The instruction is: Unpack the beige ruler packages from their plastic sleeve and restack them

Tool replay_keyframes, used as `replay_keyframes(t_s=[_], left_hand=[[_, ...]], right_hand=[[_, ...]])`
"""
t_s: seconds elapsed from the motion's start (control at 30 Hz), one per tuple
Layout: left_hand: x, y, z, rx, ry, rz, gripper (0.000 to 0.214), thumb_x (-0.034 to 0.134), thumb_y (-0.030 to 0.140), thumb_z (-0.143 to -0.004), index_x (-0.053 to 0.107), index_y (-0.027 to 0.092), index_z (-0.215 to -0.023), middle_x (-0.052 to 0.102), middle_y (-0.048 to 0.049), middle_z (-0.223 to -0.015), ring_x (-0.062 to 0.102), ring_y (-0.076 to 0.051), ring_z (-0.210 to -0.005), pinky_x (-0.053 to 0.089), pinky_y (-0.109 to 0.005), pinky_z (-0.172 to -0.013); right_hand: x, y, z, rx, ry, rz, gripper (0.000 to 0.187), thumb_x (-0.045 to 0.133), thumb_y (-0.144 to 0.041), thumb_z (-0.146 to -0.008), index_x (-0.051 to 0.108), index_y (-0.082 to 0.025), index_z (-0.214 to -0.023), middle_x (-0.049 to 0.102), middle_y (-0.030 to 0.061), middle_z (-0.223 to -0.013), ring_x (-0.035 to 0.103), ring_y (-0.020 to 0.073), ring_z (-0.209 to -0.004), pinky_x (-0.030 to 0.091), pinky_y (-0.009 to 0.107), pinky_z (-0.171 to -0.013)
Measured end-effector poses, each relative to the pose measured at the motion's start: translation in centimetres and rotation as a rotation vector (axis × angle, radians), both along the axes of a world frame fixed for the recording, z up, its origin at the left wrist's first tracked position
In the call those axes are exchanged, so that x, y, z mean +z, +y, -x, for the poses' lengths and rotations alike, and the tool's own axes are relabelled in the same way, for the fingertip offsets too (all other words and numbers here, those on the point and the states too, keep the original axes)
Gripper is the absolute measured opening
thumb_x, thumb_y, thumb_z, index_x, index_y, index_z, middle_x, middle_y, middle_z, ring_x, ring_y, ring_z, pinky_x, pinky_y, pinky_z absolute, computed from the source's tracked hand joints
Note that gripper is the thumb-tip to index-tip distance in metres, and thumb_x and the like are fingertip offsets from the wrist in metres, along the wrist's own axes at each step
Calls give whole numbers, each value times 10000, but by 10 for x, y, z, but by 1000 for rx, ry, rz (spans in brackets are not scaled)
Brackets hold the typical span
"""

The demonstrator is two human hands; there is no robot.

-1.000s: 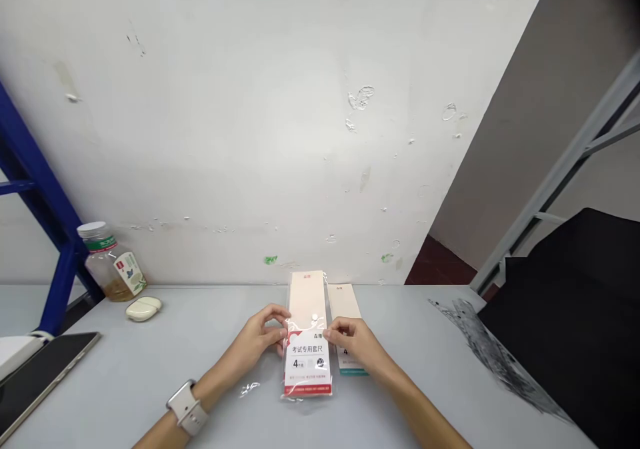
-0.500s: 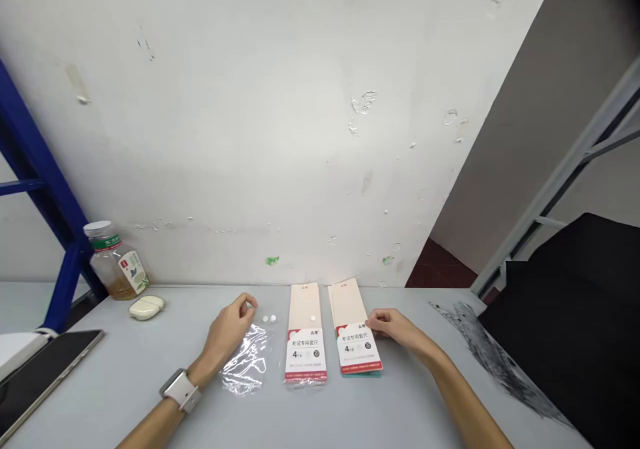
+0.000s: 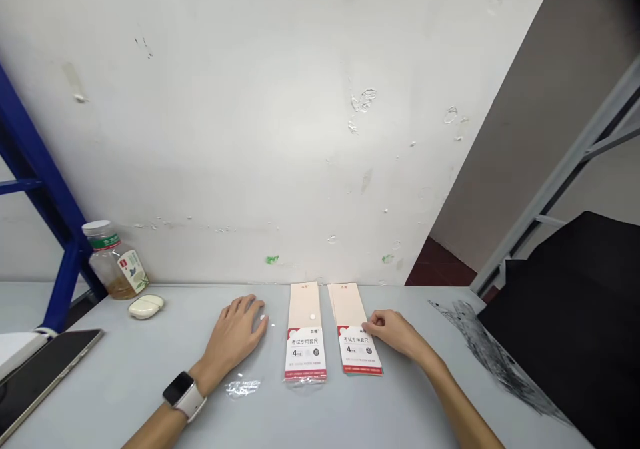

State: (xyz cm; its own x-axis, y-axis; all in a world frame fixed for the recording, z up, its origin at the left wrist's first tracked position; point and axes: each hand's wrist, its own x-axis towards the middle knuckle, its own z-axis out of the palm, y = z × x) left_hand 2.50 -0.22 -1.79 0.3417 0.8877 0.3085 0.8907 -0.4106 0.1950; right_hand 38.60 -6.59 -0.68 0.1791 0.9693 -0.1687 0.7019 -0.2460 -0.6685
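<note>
My left hand lies palm down on the grey table with its fingers spread. It covers most of a clear plastic bag, whose lower end shows below the wrist. A small white disc sits between its thumb and fingers, and another white disc is just right of the thumb. My right hand pinches the right edge of the right-hand ruler-set card, at the top of its white-and-red label. The left ruler-set card lies alongside, untouched, with a white disc on its cream upper part.
At the left are a phone or tablet, a cream oval case and a lidded plastic jar. A blue metal frame stands behind them. Crumpled dark mesh and black cloth lie at the right.
My left hand has turned palm down and spread its fingers over the plastic bag and discs. The right-hand card has straightened slightly, its label and layers more evenly lined up under my right fingers.
</note>
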Motion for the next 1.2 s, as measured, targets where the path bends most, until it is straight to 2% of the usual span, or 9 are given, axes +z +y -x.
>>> replay_keyframes(t_s=[0.17, 0.27, 0.37, 0.43, 0.5, 0.6, 0.83, 1.0, 1.2], left_hand=[[-6, 1, 0, -34, -75, -12, 341, 425, 414, -929, 583, 212, -1153, 556, -107, -1298, 476, -299, -1231, 409, -476, -999], [-11, 2, 0, -105, -146, -10, 365, 434, 421, -935, 553, 203, -1203, 504, -119, -1357, 445, -299, -1276, 416, -472, -1020], [-13, 0, -2, -153, -167, 24, 329, 426, 407, -945, 565, 225, -1182, 482, -111, -1374, 426, -303, -1298, 416, -482, -1024], [-13, -2, -4, -155, -198, 36, 314, 425, 406, -946, 569, 222, -1155, 487, -112, -1363, 427, -302, -1297, 420, -483, -1021], [-12, -3, -6, -140, -231, 28, 306, 432, 402, -938, 568, 204, -1128, 506, -121, -1337, 436, -301, -1286, 414, -485, -1026], [-12, -3, -8, -101, -222, 27, 295, 429, 372, -924, 569, 169, -1085, 530, -143, -1294, 454, -309, -1260, 373, -509, -1055], [-15, 1, -5, -90, -224, 3, 338, 390, 313, -930, 517, 171, -1209, 539, -137, -1282, 468, -295, -1232, 374, -512, -1050], [-13, 2, -3, -117, -218, 55, 299, 367, 352, -957, 568, 207, -1124, 538, -103, -1295, 462, -282, -1248, 418, -473, -1025], [-9, 0, -3, -144, -206, 87, 310, 373, 370, -966, 569, 220, -1152, 548, -86, -1300, 477, -273, -1244, 433, -452, -1015]], right_hand=[[5, 1, 4, -55, -54, -56, 189, 583, -424, -763, 582, -238, -730, 620, -16, -707, 522, 160, -647, 316, 252, -559], [8, 0, 15, -93, -66, -189, 195, 520, -440, -820, 580, -255, -826, 620, -5, -742, 544, 183, -681, 357, 274, -594], [10, -5, 39, 42, -28, -346, 186, 487, -401, -864, 600, -255, -839, 648, 15, -809, 557, 193, -696, 403, 315, -675], [11, -11, 59, 150, -45, -386, 191, 464, -364, -894, 617, -252, -878, 661, 28, -888, 566, 194, -734, 413, 351, -771], [10, -16, 77, 266, -97, -389, 184, 475, -342, -905, 634, -253, -927, 658, 36, -939, 580, 205, -795, 407, 379, -827], [7, -21, 92, 319, -170, -386, 182, 488, -329, -920, 647, -254, -970, 650, 43, -964, 588, 223, -875, 410, 390, -845], [1, -19, 94, 331, -225, -399, 159, 534, -314, -918, 644, -240, -1007, 643, 46, -1001, 584, 221, -915, 419, 381, -844], [-1, -18, 94, 323, -236, -425, 154, 542, -320, -916, 652, -248, -997, 649, 41, -985, 596, 215, -902, 425, 364, -831], [1, -18, 95, 308, -197, -403, 171, 534, -347, -915, 660, -250, -977, 651, 38, -993, 593, 223, -929, 420, 376, -846]])
